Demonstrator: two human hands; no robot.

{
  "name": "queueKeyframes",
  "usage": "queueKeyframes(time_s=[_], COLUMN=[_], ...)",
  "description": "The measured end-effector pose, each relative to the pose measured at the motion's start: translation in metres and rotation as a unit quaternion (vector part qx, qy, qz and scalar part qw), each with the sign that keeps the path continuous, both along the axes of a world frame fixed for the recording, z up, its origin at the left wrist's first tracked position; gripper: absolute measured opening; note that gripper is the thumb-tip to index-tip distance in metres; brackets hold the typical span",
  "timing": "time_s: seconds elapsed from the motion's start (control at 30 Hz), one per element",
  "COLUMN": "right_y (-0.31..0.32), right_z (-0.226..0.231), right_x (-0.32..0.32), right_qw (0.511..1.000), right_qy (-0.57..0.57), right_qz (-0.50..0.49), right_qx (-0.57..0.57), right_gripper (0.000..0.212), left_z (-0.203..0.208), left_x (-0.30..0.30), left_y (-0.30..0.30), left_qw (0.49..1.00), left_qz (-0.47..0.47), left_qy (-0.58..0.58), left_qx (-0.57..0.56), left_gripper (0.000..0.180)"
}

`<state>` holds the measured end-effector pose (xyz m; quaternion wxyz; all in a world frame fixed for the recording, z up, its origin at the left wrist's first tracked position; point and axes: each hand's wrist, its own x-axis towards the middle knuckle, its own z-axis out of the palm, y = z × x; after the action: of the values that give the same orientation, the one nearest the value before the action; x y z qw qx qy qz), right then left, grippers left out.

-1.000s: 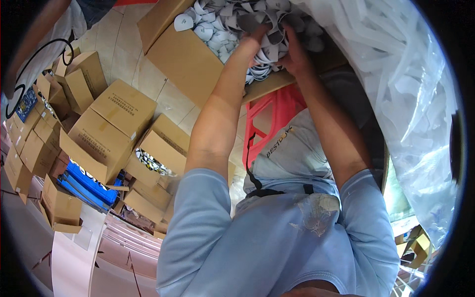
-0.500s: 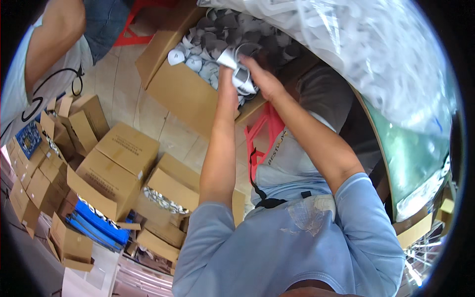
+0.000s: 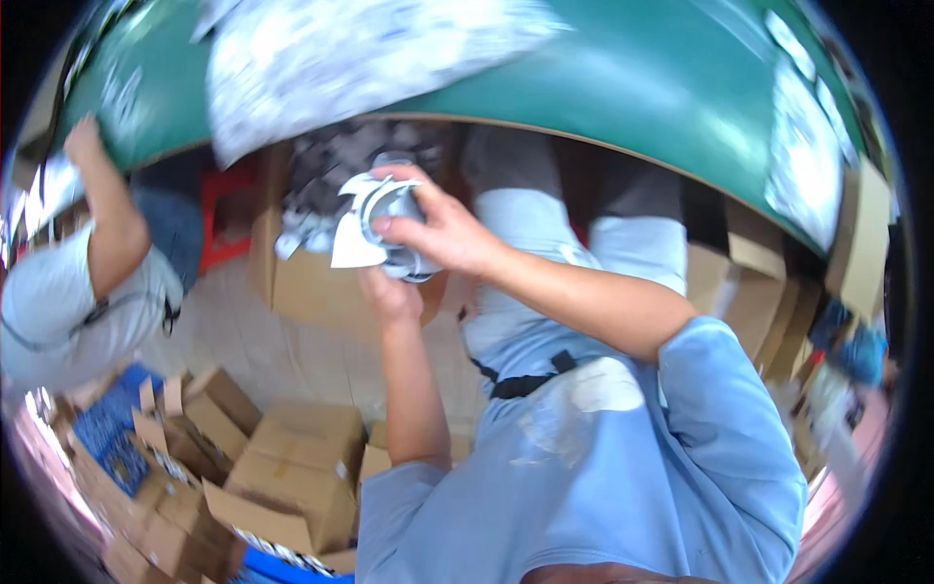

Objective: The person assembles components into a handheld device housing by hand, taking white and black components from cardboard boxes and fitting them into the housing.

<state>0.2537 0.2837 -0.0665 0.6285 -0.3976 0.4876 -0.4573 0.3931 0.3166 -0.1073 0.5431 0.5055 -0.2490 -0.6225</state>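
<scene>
A small bunch of curved, glossy white-and-grey pieces (image 3: 356, 243), like plastic rings or sleeves, is held up in front of me above an open box. Around the bunch's right side, my right hand (image 3: 440, 226) is closed, with its thumb lying across the pieces. My left hand (image 3: 393, 294) holds the bunch from below, its fingers mostly hidden behind it. Many similar grey and white pieces (image 3: 336, 161) fill the cardboard box (image 3: 331, 290) beyond my hands, partly under the table edge. Motion blur hides the exact shape and number of the held pieces.
A green table (image 3: 642, 73) spans the far side, bearing a clear plastic bag (image 3: 341, 68) of pale items. At the left, another person's arm (image 3: 115, 195) rests at the table near a red stool (image 3: 229, 219). Several cardboard boxes (image 3: 297, 457) stand on the floor at lower left.
My view has turned toward the table. Both hands have lifted the curved pieces up out of the box, nearer to me, and more of the bunch shows now.
</scene>
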Motion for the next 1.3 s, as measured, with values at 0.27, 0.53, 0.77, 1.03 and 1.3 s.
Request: queueKeyframes(time_s=[0.27, 0.53, 0.77, 1.03, 1.3], right_y=[0.089, 0.137, 0.150, 0.177, 0.294], right_z=[0.055, 0.043, 0.032, 0.028, 0.000], right_x=[-0.098, -0.136, -0.128, -0.146, -0.196], right_qw=[0.976, 0.956, 0.963, 0.951, 0.868], right_qy=[0.073, 0.098, 0.045, 0.028, -0.052], right_qz=[-0.194, -0.242, -0.219, -0.232, -0.444], right_qx=[-0.073, -0.135, -0.149, -0.204, -0.217], right_gripper=[0.076, 0.085, 0.085, 0.087, 0.110], left_z=[0.079, 0.048, 0.019, 0.034, 0.055], left_x=[-0.109, -0.130, -0.098, -0.115, -0.254], left_y=[0.037, 0.069, 0.068, 0.081, 0.125], left_qw=[0.967, 0.973, 0.935, 0.918, 0.783], left_qz=[-0.255, -0.225, -0.306, -0.322, -0.553], left_qy=[0.006, -0.049, -0.080, -0.078, -0.094], left_qx=[0.011, -0.021, -0.158, -0.216, -0.270], left_gripper=[0.081, 0.077, 0.094, 0.112, 0.125])
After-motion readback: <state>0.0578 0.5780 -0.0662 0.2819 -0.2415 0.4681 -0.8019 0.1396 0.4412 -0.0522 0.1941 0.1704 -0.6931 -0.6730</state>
